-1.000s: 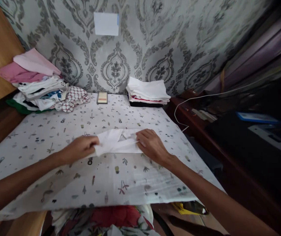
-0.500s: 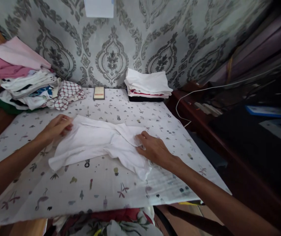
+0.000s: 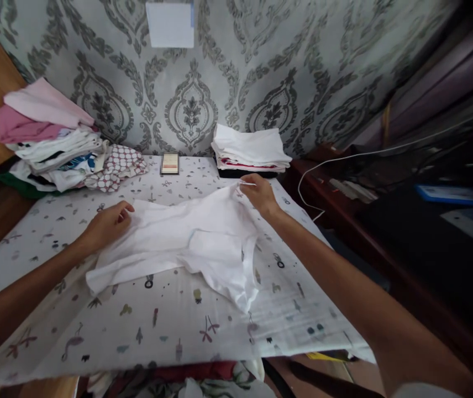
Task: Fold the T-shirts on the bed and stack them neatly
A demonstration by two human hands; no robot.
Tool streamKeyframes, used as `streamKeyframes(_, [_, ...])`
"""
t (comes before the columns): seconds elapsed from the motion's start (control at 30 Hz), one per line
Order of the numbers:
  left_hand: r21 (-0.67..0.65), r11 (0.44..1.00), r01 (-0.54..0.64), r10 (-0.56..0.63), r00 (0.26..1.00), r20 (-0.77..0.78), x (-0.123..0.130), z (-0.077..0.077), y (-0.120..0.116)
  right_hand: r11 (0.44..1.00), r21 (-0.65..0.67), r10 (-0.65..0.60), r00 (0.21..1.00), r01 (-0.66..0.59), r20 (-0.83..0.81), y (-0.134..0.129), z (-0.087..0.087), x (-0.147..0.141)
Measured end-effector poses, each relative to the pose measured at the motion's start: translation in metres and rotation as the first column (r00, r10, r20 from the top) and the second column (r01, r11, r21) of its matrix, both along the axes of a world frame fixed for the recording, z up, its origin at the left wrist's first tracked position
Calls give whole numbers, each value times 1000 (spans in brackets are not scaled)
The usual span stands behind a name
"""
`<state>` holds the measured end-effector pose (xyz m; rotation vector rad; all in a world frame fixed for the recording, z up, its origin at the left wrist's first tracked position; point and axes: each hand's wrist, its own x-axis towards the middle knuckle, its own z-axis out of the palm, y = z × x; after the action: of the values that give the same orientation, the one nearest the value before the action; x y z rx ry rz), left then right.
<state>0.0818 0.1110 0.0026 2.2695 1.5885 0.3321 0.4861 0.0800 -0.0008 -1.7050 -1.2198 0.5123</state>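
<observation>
A thin white shirt (image 3: 166, 232) lies spread across the patterned tablecloth (image 3: 137, 331), with creases and a loose fold at its lower right. My right hand (image 3: 260, 194) pinches the shirt's upper right corner and holds it up off the cloth. At the upper left edge, my left hand (image 3: 108, 224) is closed, its curled fingers on the fabric; the exact grip is partly hidden.
Behind, a neat stack of folded clothes (image 3: 251, 149) stands against the wall. A heaped clothes pile (image 3: 54, 146) fills the back left, with a small framed card (image 3: 170, 164) between. On the right, a white cable (image 3: 303, 182) runs over a dark desk (image 3: 385, 237).
My right hand has moved up and away, pulling the shirt's right corner outward and opening the fold there. My left hand stays near the left edge, slightly shifted. The view has tilted up slightly.
</observation>
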Motion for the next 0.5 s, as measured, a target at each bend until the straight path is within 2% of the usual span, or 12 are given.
streamKeyframes(0.1, [-5, 993, 117, -117, 992, -40, -4, 5, -23, 998, 24, 61, 987, -65, 150, -12, -11, -11])
streamKeyframes(0.17, [-68, 975, 214, -216, 976, -28, -7, 7, -42, 979, -5, 195, 935, -203, 297, -40, -17, -25])
streamKeyframes(0.23, [-165, 946, 280, -286, 958, -18, -10, 7, -60, 938, -112, 344, 845, -328, 409, -74, -20, -40])
streamKeyframes(0.27, [-200, 933, 298, -309, 951, -22, -12, 6, -68, 920, -171, 391, 808, -352, 441, -91, -21, -47])
streamKeyframes(0.37, [-237, 909, 344, -369, 927, -70, -18, 3, -85, 877, -337, 471, 756, -344, 455, -127, -20, -62])
streamKeyframes(0.43, [-246, 898, 366, -399, 911, -101, -23, 3, -90, 849, -416, 496, 764, -326, 412, -138, -20, -65])
streamKeyframes(0.5, [-274, 882, 382, -423, 900, -107, -30, 5, -92, 834, -435, 512, 770, -340, 380, -142, -19, -64])
